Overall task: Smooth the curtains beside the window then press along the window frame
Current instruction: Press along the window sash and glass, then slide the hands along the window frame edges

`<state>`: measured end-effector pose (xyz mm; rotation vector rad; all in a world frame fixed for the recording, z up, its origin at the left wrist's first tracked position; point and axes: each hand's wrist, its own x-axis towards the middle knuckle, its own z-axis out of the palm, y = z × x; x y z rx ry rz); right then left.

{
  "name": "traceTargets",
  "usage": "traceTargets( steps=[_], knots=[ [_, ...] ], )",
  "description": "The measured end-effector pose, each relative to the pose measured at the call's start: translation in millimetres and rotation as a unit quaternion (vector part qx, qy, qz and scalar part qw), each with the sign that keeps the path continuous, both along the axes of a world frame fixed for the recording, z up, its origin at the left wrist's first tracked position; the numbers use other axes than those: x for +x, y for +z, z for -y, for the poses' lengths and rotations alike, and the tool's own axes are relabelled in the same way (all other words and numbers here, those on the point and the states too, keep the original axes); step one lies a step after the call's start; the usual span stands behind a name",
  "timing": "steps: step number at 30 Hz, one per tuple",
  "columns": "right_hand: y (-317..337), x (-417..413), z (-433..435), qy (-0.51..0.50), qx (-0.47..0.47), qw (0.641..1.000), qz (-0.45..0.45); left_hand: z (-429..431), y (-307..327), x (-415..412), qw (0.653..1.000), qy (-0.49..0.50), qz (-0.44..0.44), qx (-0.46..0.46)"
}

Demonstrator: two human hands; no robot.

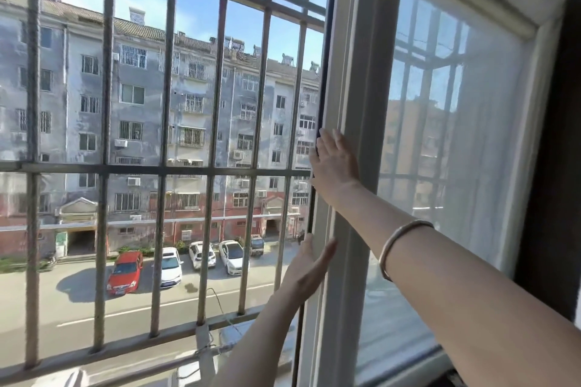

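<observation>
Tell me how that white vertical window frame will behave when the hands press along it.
The window frame looks like a straight, rigid profile, so it probably won't flex under the right hand or left hand. Its smooth painted face may let palms slide easily. The sheer curtain behind the glass looks soft, and likely unaffected.

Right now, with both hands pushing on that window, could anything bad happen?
Maybe. The right hand and left hand are flat on the white window frame, with fingertips by its dark edge beside the open gap, so a sliding pane could pinch them. The bangle on the right wrist might scrape the frame. The street is far below, but the metal bars guard the opening.
</observation>
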<state>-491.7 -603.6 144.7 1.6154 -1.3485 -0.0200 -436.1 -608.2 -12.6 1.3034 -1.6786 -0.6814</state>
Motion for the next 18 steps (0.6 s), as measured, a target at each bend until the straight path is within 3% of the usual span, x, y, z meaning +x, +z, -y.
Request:
traceTargets(
  steps=[4,7,18],
  knots=[
    [3,21,-13,0.114,0.044,0.979,0.162,-16,4,27,1.0,0.013,0.008,-0.018],
    [2,43,-22,0.167,0.04,0.958,0.23,-34,12,59,0.998,0.027,0.031,-0.055],
    [-21,185,-87,0.37,0.022,0.872,0.32,-126,27,221,0.976,0.189,0.08,-0.075]
  ],
)
